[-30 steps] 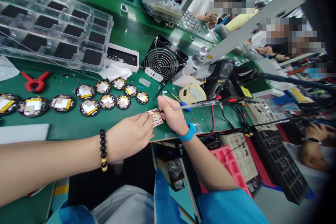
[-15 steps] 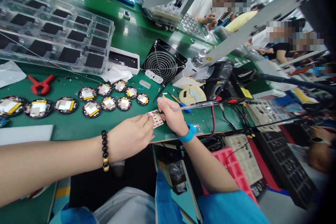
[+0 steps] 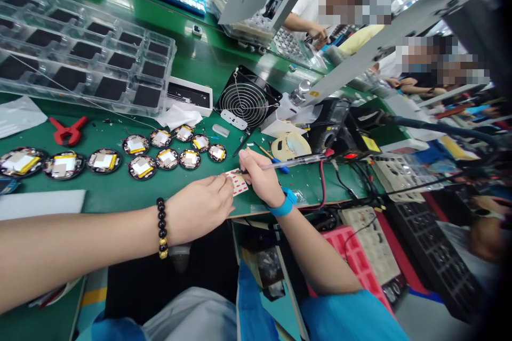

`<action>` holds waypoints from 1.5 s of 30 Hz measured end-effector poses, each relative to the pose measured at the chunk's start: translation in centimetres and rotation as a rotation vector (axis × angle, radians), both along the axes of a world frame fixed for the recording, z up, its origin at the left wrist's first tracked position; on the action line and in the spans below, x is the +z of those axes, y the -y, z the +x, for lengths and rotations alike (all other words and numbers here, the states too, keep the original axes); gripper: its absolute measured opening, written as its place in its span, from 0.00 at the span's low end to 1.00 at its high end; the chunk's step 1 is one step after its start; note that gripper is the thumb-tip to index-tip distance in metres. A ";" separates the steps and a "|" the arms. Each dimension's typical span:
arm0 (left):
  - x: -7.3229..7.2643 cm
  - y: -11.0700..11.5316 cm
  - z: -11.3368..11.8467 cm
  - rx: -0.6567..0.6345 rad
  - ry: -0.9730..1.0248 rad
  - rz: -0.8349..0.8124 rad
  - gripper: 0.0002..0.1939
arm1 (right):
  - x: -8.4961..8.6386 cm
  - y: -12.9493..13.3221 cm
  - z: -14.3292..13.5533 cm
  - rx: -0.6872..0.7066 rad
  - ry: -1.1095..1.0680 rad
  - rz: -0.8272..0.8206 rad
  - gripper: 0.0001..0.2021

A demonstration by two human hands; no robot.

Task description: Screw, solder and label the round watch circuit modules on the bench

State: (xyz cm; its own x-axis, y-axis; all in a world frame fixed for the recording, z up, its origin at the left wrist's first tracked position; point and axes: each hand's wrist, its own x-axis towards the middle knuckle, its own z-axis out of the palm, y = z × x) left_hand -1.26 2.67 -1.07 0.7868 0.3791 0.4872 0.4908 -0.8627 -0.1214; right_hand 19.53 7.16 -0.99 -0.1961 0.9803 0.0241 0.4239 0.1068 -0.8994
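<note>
At the bench's front edge, my left hand (image 3: 201, 201) grips a small pale sheet of red arrow stickers (image 3: 240, 183) by its left side. My fingers are closed and partly cover the sheet. A pen (image 3: 294, 160) with a clear barrel and a red end is pinched in my right hand (image 3: 259, 177). Its tip points down at the sheet's upper part; whether it touches I cannot tell. Left of the sheet lie several round circuit assemblies (image 3: 141, 167) with white and yellow tops.
Behind the hands stand a black fan (image 3: 246, 98), a tape roll (image 3: 291, 146) and a clear compartment tray (image 3: 170, 72). A red clamp (image 3: 69, 132) lies left. Cables (image 3: 323, 184) hang at the right, near red trays (image 3: 352, 256). Co-workers sit beyond the bench.
The view has shifted slightly. Both hands keep their hold on the sticker sheet and the pen, almost unmoved. A co-worker's arm across the bench has changed position.
</note>
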 end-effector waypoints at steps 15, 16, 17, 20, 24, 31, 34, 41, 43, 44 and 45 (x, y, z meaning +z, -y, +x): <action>0.0 0.1 0.0 -0.010 -0.006 -0.030 0.19 | 0.5 0.0 -0.3 0.023 0.030 -0.020 0.29; 0.0 0.1 0.0 -0.013 -0.008 -0.033 0.19 | 0.6 0.0 -0.3 0.024 0.031 -0.015 0.29; 0.0 0.1 0.0 -0.016 -0.011 -0.035 0.19 | 0.7 0.1 -0.4 0.025 0.033 -0.008 0.29; 0.1 0.1 -0.1 -0.023 -0.011 -0.035 0.19 | 0.9 0.2 -0.6 0.029 0.044 0.033 0.29; 0.1 0.1 -0.1 -0.011 0.000 -0.020 0.19 | 0.9 0.2 -0.6 0.033 0.051 0.024 0.29; 0.2 0.1 0.0 -0.002 0.008 -0.019 0.19 | 0.9 0.3 -0.5 0.034 0.051 -0.013 0.29; 0.1 0.1 0.0 -0.004 0.008 -0.021 0.19 | 1.0 0.3 -0.4 0.038 0.047 -0.015 0.29; 0.1 0.1 0.0 -0.012 0.011 -0.024 0.19 | 0.7 0.2 -0.3 0.003 0.060 0.008 0.30; 0.1 0.1 0.0 -0.016 0.008 -0.024 0.19 | 0.6 0.1 -0.3 0.003 0.056 0.004 0.29; 0.1 0.1 0.0 -0.014 0.008 -0.024 0.19 | 0.6 0.2 -0.3 0.005 0.053 0.003 0.29; 0.1 0.1 0.0 -0.012 0.008 -0.024 0.19 | 0.6 0.2 -0.3 0.006 0.051 0.004 0.28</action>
State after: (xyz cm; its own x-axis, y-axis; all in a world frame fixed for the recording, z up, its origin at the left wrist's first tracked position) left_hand -1.29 2.54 -0.94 0.7871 0.3814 0.4848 0.4817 -0.8709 -0.0970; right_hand 19.23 7.00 -0.43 -0.2026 0.9791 0.0174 0.4690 0.1126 -0.8760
